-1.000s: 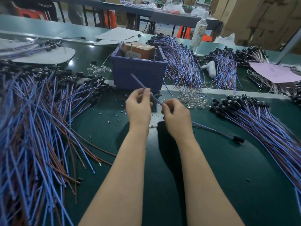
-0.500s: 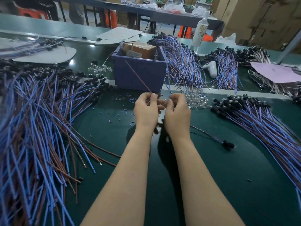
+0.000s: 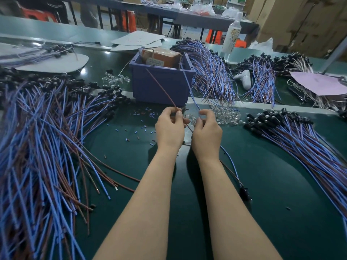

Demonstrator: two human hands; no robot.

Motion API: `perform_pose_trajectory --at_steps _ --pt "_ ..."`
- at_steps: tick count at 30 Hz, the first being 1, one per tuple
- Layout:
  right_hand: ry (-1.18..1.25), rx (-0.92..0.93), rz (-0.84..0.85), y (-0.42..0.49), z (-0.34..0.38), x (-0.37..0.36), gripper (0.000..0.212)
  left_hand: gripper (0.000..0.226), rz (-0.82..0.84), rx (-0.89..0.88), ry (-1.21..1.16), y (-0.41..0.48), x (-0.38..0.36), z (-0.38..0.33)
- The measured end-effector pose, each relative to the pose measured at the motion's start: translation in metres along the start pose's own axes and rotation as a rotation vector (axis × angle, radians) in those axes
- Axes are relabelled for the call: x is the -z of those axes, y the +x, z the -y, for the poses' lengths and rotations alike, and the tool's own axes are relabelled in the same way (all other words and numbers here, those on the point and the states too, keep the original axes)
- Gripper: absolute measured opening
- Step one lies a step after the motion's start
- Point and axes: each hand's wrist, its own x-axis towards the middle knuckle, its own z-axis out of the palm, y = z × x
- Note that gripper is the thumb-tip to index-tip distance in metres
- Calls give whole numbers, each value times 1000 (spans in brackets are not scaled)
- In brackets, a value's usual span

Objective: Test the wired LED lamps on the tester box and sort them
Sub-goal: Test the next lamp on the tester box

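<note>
My left hand [image 3: 170,126] pinches the brown wire [image 3: 161,87] of one lamp, and my right hand [image 3: 206,131] pinches its blue wire [image 3: 188,86]. Both wires rise apart toward the purple tester box [image 3: 161,85], which holds an orange block [image 3: 160,57] with metal pins. The same lamp's leads trail behind my right wrist to its black holder [image 3: 244,192] on the mat. A big heap of blue and brown wired lamps [image 3: 37,143] lies at the left, another pile [image 3: 304,139] at the right.
Clear LED bulbs [image 3: 224,114] lie loose just beyond my right hand, more bulbs [image 3: 115,79] left of the box. Small cut wire bits [image 3: 139,126] dot the green mat. Further lamp bundles [image 3: 210,72], a white bottle [image 3: 231,34] and pink paper [image 3: 317,82] sit behind.
The two wire ends have spread apart and swung up toward the box. The lamp's black holder has slid nearer to me along the mat.
</note>
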Motion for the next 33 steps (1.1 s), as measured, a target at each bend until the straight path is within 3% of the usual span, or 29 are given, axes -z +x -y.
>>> perform_pose_trajectory --at_steps 5,8,17,33 --pt "5 6 24 -2 4 -1 45 8 -43 -41 71 1 0 0" --pt "10 3 31 -2 5 -1 49 10 -71 -62 95 2 2 0" --pt "24 51 39 -4 9 -2 49 16 -123 -49 61 9 7 -2" --pt "-10 95 21 -4 7 -5 41 21 -74 -26 43 18 6 3"
